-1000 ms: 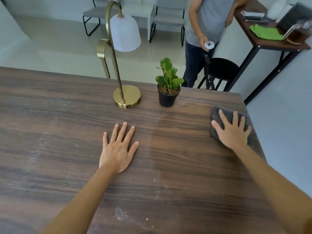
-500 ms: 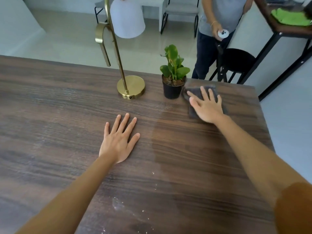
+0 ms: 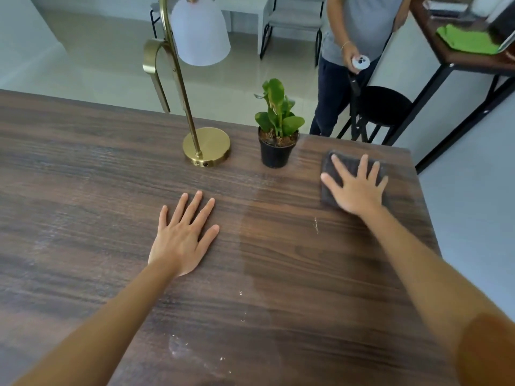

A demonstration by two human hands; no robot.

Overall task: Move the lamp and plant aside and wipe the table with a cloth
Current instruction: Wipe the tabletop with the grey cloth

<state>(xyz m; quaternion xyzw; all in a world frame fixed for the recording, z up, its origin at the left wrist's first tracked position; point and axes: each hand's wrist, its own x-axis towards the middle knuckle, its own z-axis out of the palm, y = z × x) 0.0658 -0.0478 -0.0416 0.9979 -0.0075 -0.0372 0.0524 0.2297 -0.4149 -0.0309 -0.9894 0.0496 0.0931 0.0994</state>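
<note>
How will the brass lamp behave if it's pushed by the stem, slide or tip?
The lamp looks top-heavy: a tall thin stem carries the white shade high and off to one side. Its round base is wide and looks solid, so a low push probably slides it. A high push on the stem likely tips it toward the shade.

The dark wooden table (image 3: 83,168) carries a brass lamp (image 3: 206,146), a potted plant (image 3: 276,146), a grey cloth (image 3: 348,168) and white crumbs (image 3: 178,346).
</note>
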